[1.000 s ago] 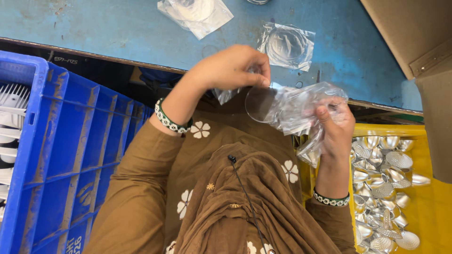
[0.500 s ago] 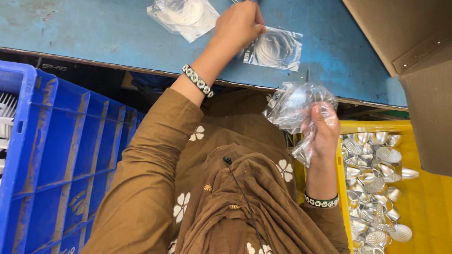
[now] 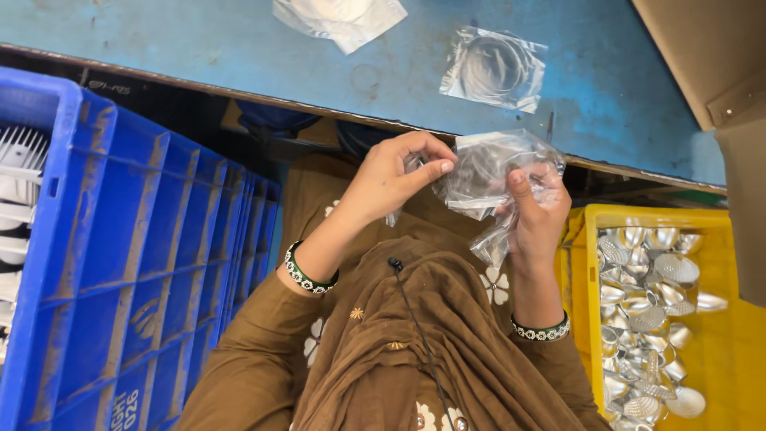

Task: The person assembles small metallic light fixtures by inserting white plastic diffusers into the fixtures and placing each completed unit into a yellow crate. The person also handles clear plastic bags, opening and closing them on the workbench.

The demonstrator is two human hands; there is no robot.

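Holding a crumpled clear bag (image 3: 487, 179) in front of my chest, I have both hands on it, just below the near edge of the blue table (image 3: 199, 48). My right hand (image 3: 538, 211) is curled around the bag's right side, fingers closed over the plastic, with a twisted tail of it hanging down past my palm. My left hand (image 3: 395, 179) meets the bag from the left, thumb and forefinger pinched together on its edge; I cannot tell whether anything small sits between those fingertips besides the plastic.

Both wrists wear beaded bangles, green and white on the left (image 3: 307, 275), and my brown sleeves and scarf fill the lower middle of the view, with a thin black cord (image 3: 415, 327) running down over the scarf.

On the table, well apart from my hands, lie two flat clear packets: one (image 3: 495, 68) holding a ring-shaped thing, straight above the bag, and another (image 3: 339, 16) at the top edge with something white inside.

To my left stands a blue crate (image 3: 136, 239), with white ribbed pieces (image 3: 16, 191) showing at its far left. To my right a yellow bin (image 3: 582, 271) holds a heap of shiny silver shell-shaped pieces (image 3: 650, 311). A brown board (image 3: 710, 64) crosses the top right corner.
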